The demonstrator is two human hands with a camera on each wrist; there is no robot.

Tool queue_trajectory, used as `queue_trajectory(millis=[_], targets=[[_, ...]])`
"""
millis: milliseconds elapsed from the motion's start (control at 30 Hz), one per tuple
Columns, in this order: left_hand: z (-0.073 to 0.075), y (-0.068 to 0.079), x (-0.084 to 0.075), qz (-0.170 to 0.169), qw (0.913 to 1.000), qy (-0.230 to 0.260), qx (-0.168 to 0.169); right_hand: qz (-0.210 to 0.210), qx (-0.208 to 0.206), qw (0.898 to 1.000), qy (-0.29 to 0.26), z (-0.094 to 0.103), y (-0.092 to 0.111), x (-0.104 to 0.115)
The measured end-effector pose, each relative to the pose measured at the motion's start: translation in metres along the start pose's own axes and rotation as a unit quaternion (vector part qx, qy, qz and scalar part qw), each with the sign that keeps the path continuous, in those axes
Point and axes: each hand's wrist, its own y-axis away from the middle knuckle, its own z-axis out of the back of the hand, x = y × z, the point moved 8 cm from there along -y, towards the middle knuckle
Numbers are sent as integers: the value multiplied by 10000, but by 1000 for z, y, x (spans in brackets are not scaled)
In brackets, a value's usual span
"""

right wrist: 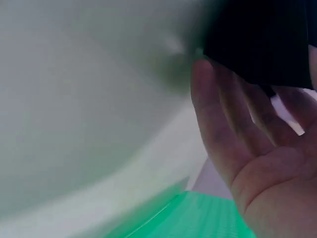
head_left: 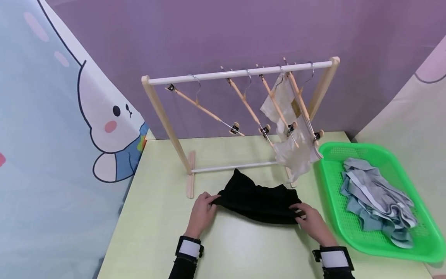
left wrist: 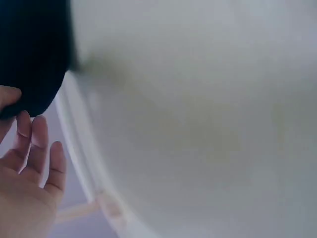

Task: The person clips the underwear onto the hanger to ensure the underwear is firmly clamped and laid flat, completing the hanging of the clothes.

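Two hands (head_left: 203, 214) (head_left: 314, 223); black cloth (head_left: 258, 201) between

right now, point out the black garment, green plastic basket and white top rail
Black garment (head_left: 259, 202), head view: middle of the fabric.
Green plastic basket (head_left: 334, 197), head view: inner left wall.
White top rail (head_left: 238, 73), head view: near its middle.

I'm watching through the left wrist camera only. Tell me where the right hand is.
Observer: The right hand grips the right end of the black cloth.
Operator: Report what stands to the right of that hand.
Observer: A green basket, with a pile of clothes in it.
Operator: Now check beyond the cloth for anything hanging.
Observer: A pale cloth hangs near the right end of the rack.
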Motion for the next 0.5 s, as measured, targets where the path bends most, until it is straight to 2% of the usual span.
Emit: queue_trajectory(millis=[67,133,167,200,267,300,333,367,400,500], targets=[[17,0,-4,-96,9987,406,-276,140,83,9964,-832,8,-1,9],[37,0,-11,-156,9905,1305,-400,318,314,9841,-1718,19,-2,21],[48,0,-15,-105,9818,1854,-388,355,477,9749,-2145,25,-3,28],[58,-1,-19,-32,9694,2429,-353,385,634,9643,-2543,31,-2,34],[75,-3,-29,195,9380,3453,-224,420,833,9472,-3067,43,-2,46],[82,-5,-34,315,9248,3787,-161,418,900,9417,-3215,48,-2,50],[87,-7,-39,449,9162,3981,-108,397,938,9372,-3335,52,-4,53],[91,-10,-43,571,9148,3998,-92,349,945,9348,-3406,54,-6,55],[94,-14,-47,685,9169,3932,-83,261,901,9348,-3427,56,-9,55],[94,-24,-51,1204,9319,3422,-44,-192,684,9432,-3245,51,-22,45]])
